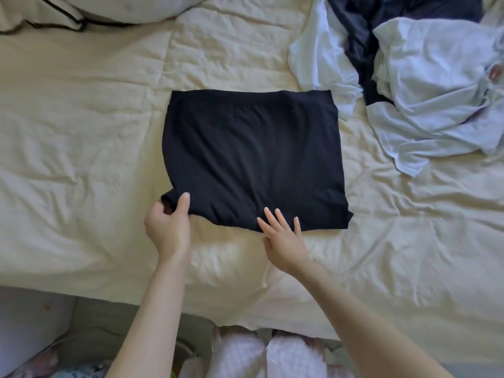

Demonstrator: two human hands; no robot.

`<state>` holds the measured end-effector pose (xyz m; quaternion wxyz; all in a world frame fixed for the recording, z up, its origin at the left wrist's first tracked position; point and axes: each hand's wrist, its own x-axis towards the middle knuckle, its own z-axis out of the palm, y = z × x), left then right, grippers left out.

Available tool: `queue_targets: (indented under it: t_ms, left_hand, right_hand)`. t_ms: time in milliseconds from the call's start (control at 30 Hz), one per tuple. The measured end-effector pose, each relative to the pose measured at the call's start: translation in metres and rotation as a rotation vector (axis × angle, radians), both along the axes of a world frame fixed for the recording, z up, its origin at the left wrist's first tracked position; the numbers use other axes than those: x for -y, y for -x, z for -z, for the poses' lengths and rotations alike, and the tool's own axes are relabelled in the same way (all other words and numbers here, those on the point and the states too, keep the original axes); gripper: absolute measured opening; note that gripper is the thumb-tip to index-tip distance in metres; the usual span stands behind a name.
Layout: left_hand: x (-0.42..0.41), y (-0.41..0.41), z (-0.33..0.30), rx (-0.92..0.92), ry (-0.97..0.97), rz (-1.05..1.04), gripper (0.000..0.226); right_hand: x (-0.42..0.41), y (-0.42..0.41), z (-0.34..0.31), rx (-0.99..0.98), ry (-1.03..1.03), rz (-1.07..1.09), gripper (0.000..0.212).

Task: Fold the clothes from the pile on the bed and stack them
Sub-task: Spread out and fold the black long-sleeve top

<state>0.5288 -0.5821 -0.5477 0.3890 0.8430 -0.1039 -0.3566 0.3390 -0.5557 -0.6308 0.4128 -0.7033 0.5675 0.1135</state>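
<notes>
**Black garment folded flat, near corners in hand**

The black garment [251, 159] is laid as a near-square in the middle of the bed [81, 159], with its far edge straight and its near edge slightly rumpled. At the far left, a pillow [109, 9] with dark piping is seen against the cream bedding.

At the garment's near left corner, the cloth is pinched by the left hand [167, 227]: the thumb is pressed on top and the fingers are curled under the bunched corner. Toward the middle of the near edge, the right hand [283, 236] is laid flat, fingers straight and spread, with the fingertips resting on the cloth and nothing gripped.

The garment is judged to be light, soft and limp, a thin stretchy knit that will sag and crease wherever it is not supported. It is best taken by two corners of one edge, or slid under with flat palms, so that the fold is kept square; a single-point lift would likely undo it. No risk of breakage is expected, only of slipping layers.

To the far right, well apart from the hands, the pile of clothes [409, 77] is left unfolded: white and pale pieces tangled with a dark one. One white piece is seen just beside the garment's far right corner. No finished stack is visible.
</notes>
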Motion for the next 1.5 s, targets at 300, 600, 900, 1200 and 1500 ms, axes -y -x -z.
queue_targets:
  t_ms: [300,600,900,1200,1500]
  left_hand:
    - [0.052,0.178,-0.007,0.580,0.370,0.881,0.020]
    - [-0.027,0.183,0.061,0.633,0.176,1.365,0.041]
    - [-0.024,0.133,0.069,0.852,-0.029,1.200,0.052]
    - [-0.043,0.112,0.088,0.978,-0.076,1.518,0.073]
    - [-0.018,0.106,0.083,0.847,0.125,1.463,0.061]
  right_hand:
    - [0.031,0.111,-0.055,0.882,-0.272,1.424,0.020]
    - [0.046,0.140,-0.028,0.598,-0.293,1.222,0.021]
    - [0.061,0.138,-0.021,0.312,-0.118,1.082,0.011]
    - [0.043,0.152,0.011,0.379,-0.267,1.224,0.016]
    - [0.048,0.146,0.006,0.464,-0.371,1.237,0.009]
